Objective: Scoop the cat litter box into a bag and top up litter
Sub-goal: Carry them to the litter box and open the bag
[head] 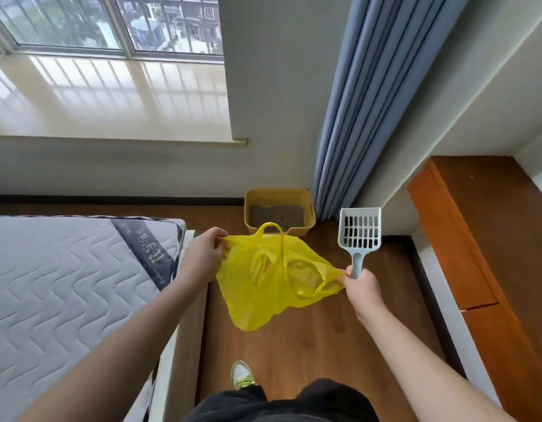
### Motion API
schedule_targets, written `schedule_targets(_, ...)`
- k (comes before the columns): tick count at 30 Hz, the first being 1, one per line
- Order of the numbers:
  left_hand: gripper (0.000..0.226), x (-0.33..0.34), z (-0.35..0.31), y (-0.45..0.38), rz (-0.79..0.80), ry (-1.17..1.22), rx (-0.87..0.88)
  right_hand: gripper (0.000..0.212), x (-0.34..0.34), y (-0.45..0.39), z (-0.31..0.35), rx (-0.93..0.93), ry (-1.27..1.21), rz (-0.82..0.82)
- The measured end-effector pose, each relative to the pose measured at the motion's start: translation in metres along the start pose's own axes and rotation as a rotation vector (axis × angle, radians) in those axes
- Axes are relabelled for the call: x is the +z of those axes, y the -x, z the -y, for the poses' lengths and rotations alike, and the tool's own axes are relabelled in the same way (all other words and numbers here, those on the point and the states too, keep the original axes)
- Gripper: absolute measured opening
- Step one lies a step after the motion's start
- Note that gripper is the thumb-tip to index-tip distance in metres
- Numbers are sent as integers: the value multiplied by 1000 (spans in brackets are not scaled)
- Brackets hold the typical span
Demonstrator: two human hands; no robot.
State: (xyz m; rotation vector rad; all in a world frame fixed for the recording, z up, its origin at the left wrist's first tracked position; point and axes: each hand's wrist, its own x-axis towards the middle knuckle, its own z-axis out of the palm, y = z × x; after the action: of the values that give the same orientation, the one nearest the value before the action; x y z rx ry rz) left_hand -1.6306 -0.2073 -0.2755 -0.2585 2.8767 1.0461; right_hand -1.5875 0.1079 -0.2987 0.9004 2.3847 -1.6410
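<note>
A yellow plastic bag [263, 287] hangs stretched between my two hands above the wooden floor. My left hand [204, 254] pinches its left edge. My right hand [362, 286] pinches the bag's right edge and also grips the handle of a pale grey slotted litter scoop [359, 229], which points upward. Beyond the bag, a yellow litter box [278, 196] with grey litter inside stands on the floor against the wall, in the corner by the curtain.
A bare quilted mattress [65, 275] on a bed frame fills the left side. A blue curtain [364, 111] hangs right of the box. An orange-brown wooden cabinet [464, 245] stands at the right. My shoe [242, 374] is on the wooden floor [324, 339] strip between them.
</note>
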Motion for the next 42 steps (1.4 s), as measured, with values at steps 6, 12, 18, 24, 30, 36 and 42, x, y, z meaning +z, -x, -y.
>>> schedule_targets(6,16,14,-27,-42,129,-24,94,79,-3,-18,11,-106,-116,356)
schedule_targets(12,17,34,-66,-78,249,-81,238,118,1,-60,41,-206,-84,389)
schedule_targets(18,23,60,-108,-122,438,-142,278,48,47,-127,70,-181,156,228)
schedule_targets(24,41,55,-106,-174,453,-274,155,25,45,-199,92,-246,206,175)
schedule_targets(30,18,46,-128,-171,327,-280,428,25,59,-233,98,-144,74,309)
schedule_targets(36,23,125,-97,-165,661,-543,233,17,89,-218,86,100,-215,431)
schedule_targets(42,27,164,-39,-172,628,-375,169,8,99,-203,54,272,-293,419)
